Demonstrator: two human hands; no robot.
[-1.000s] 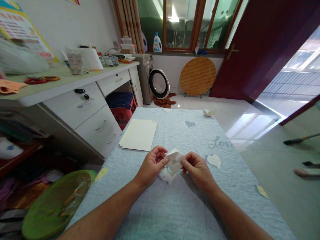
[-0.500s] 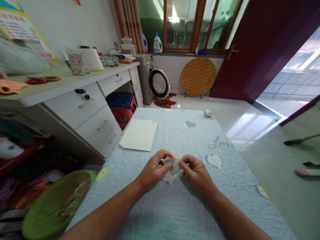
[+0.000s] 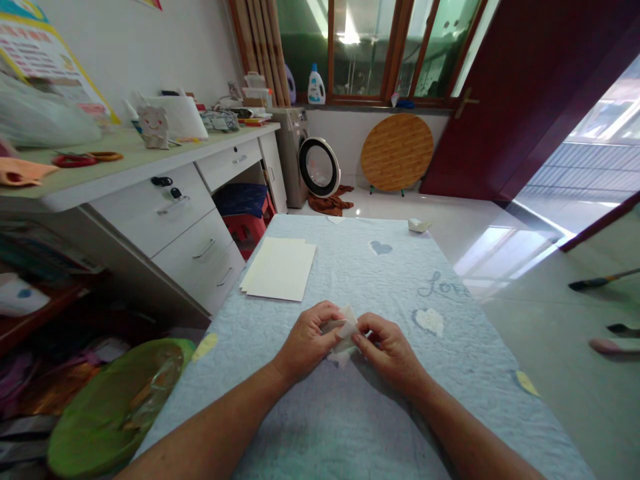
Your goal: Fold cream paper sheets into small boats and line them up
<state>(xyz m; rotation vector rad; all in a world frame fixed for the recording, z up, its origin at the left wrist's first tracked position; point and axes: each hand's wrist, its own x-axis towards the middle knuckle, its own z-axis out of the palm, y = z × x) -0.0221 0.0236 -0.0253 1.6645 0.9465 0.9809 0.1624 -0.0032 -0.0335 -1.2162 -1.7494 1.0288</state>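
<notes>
Above blue cloth [image 3: 370, 427], left hand [image 3: 309, 341] and right hand [image 3: 390, 348] both pinch folded paper [image 3: 349, 327].

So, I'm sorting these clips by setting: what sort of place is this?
Most likely a room in someone's home: it has an open washing machine, a cluttered desk and a curtain beside the window.

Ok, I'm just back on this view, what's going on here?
A person is handling a small folded paper, with the left hand and the right hand pinching it from either side above a light blue cloth. Much of it is hidden, so its exact shape is unclear. Loose pale sheets lie beyond the left hand, and a folded paper piece sits by the far right corner.
</notes>
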